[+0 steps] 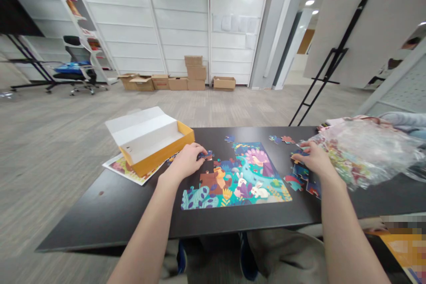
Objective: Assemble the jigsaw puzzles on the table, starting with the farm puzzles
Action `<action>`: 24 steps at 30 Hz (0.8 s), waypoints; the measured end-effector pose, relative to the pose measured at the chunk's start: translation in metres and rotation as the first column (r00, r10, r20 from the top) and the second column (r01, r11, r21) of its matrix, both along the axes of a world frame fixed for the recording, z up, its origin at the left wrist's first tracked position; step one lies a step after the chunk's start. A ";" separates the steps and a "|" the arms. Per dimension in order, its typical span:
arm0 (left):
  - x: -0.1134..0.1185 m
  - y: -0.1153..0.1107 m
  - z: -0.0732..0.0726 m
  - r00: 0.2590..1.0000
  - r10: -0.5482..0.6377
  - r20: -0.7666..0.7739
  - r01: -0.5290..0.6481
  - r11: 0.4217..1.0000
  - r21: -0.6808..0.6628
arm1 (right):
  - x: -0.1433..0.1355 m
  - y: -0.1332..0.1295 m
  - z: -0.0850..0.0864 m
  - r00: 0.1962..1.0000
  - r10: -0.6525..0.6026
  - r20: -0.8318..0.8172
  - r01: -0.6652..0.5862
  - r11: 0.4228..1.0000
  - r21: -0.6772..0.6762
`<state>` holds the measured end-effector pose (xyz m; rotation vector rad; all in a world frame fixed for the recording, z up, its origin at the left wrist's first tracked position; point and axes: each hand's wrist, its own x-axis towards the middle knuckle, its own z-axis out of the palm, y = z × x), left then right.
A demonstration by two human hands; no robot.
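A partly joined jigsaw puzzle with rabbits, a fox and a peacock lies on the black table. Left of its upper part, my left hand has its fingers closed on a puzzle piece. To the right of the puzzle, the fingers of my right hand are bent over a pile of loose pieces; whether they grip one cannot be made out. More loose pieces lie at the table's far edge, and a blue one sits just beyond the puzzle.
An open yellow and white box rests on a printed sheet at the left. Clear plastic packaging covers the right side of the table. Beyond stand cardboard boxes, an office chair and a board on a black stand.
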<state>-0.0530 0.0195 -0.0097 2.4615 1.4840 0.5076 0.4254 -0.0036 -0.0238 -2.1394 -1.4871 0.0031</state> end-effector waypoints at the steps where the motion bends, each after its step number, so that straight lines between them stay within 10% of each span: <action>1: 0.000 0.000 -0.001 1.000 0.000 -0.018 0.001 1.000 0.001 | -0.003 -0.001 0.004 0.999 0.007 -0.040 -0.005 0.998 0.059; 5: 0.004 -0.001 -0.003 0.997 0.037 -0.067 -0.037 0.999 -0.008 | -0.038 -0.006 0.028 0.916 0.177 -0.360 -0.088 0.964 0.252; 11: 0.007 -0.001 -0.006 0.996 0.086 -0.034 -0.084 0.996 0.040 | -0.157 -0.010 0.059 0.555 0.539 -0.634 -0.425 0.838 0.341; 16: 0.008 -0.010 0.009 0.946 0.025 0.322 -0.016 0.999 -0.030 | -0.231 -0.004 0.046 0.395 0.606 -0.690 -0.627 0.727 0.279; 24: 0.010 -0.026 0.019 0.742 0.023 0.670 0.259 0.912 -0.318 | -0.261 0.001 0.035 0.319 0.623 -0.714 -0.688 0.671 0.277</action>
